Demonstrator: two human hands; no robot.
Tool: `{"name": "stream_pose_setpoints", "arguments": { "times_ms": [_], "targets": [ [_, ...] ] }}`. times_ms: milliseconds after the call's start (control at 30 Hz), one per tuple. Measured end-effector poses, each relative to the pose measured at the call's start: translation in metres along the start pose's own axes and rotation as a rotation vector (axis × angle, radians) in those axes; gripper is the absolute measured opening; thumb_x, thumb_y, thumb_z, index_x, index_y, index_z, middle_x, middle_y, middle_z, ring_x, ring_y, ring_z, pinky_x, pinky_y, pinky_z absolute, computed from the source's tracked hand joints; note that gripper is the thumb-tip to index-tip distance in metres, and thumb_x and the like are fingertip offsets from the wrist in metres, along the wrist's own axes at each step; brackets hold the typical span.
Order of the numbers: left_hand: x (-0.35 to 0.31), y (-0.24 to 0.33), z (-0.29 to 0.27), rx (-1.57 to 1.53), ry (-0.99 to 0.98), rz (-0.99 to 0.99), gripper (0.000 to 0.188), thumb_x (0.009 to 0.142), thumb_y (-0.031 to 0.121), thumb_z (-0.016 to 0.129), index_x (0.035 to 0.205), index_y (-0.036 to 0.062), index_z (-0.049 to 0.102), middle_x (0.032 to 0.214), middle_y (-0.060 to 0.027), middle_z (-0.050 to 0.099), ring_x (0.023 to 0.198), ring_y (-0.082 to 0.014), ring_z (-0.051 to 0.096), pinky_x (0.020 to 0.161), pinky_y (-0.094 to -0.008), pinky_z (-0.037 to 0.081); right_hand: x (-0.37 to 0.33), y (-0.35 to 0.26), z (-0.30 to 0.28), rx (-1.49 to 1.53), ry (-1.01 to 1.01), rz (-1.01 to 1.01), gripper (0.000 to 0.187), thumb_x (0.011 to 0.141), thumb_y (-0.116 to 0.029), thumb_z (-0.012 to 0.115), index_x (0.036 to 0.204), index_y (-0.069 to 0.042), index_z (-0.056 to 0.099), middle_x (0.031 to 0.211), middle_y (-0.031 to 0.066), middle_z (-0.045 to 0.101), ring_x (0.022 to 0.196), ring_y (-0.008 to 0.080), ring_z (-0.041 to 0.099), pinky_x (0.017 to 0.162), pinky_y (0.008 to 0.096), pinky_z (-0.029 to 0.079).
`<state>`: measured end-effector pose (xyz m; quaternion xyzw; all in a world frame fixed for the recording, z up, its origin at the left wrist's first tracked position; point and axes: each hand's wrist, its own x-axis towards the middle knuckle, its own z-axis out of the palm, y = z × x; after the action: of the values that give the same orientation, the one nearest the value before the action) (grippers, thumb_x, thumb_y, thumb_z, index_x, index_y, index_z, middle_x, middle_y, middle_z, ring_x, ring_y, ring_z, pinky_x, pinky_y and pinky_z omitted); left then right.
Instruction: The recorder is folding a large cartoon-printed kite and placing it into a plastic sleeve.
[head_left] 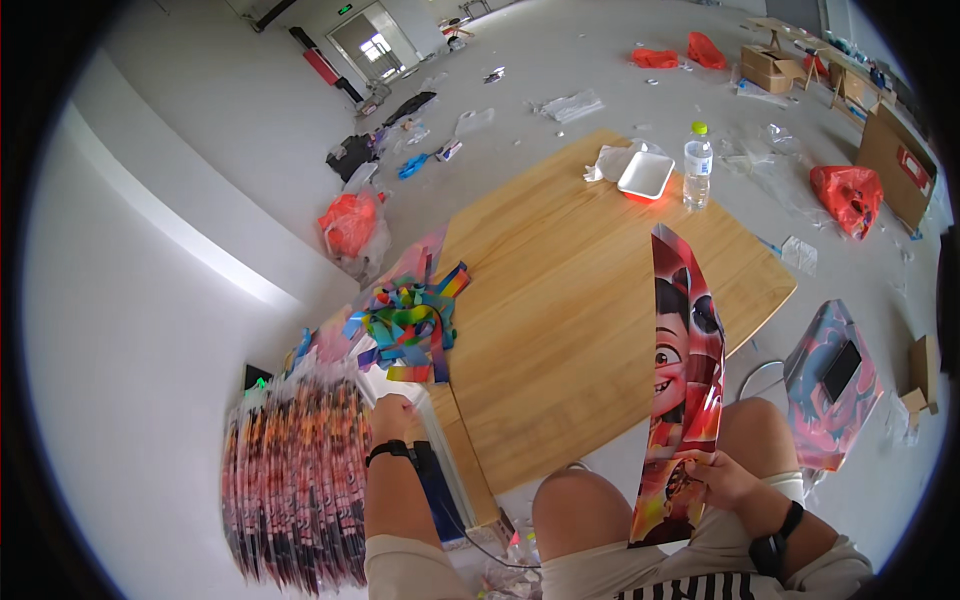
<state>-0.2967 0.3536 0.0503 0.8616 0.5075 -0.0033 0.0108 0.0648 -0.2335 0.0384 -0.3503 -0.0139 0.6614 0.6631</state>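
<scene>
the right hand [728, 482] is closed around the near part of a folded printed panel [675, 400], fingers and thumb gripping its right edge. the panel is long, glossy and mostly red, with a smiling cartoon face on it; it stands tilted up above the person's thighs, its upper part showing against the wooden counter [540, 330].

the left hand [393, 415] is well apart from it, out by the counter's left side, its fingers curled in; i cannot tell whether anything is held in it. a black wristband [387, 452] sits on that wrist, and a dark watch [770, 550] on the other.

just beyond the left hand, a tangled heap of rainbow ribbons [408, 325] lies at the counter's left edge. to the left of that forearm is a thick row of printed packets [295, 480] in pink, orange and black, packed side by side.

at the counter's far end, a white tray [646, 176] is just beside an upright clear bottle [698, 170] with a yellow-green cap. on the right, a dark flat device [841, 371] rests on a pink and blue printed piece [815, 425].
</scene>
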Motion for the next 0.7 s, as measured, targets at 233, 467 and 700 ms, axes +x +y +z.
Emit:
{"name": "stream_pose_setpoints", "arguments": {
  "times_ms": [233,467,700],
  "targets": [
    [0.005,-0.014,0.004,-0.029,0.043,0.018,0.013,0.081,0.023,0.081,0.091,0.0154,0.085,0.096,-0.0126,0.079,0.091,-0.0343,0.077,0.083,-0.0459,0.062,-0.001,-0.004,0.008,0.001,-0.051,0.001,0.033,0.111,-0.009,0.054,0.144,-0.004,0.061,0.14,0.0121,0.067,0.128,0.0286,0.066,0.108,0.0481,0.056],
    [-0.008,0.011,-0.018,-0.024,0.151,-0.091,0.013,0.079,0.019,0.085,0.086,0.01,0.079,0.093,-0.0146,0.078,0.091,-0.0367,0.075,0.081,-0.0472,0.061,0.002,0.002,0.001,0.0,-0.041,-0.005,0.032,0.111,-0.01,0.056,0.142,-0.005,0.062,0.14,0.0122,0.067,0.128,0.0298,0.067,0.102,0.0498,0.06],
    [-0.017,0.0,-0.061,-0.003,0.311,-0.092,0.011,0.081,0.017,0.082,0.085,0.0098,0.075,0.092,-0.0144,0.076,0.089,-0.0384,0.074,0.078,-0.0492,0.059,0.0,0.001,0.012,0.011,-0.07,0.011,0.033,0.111,-0.008,0.055,0.144,-0.005,0.061,0.142,0.0109,0.066,0.131,0.0278,0.064,0.112,0.0476,0.052]
  ]
}}
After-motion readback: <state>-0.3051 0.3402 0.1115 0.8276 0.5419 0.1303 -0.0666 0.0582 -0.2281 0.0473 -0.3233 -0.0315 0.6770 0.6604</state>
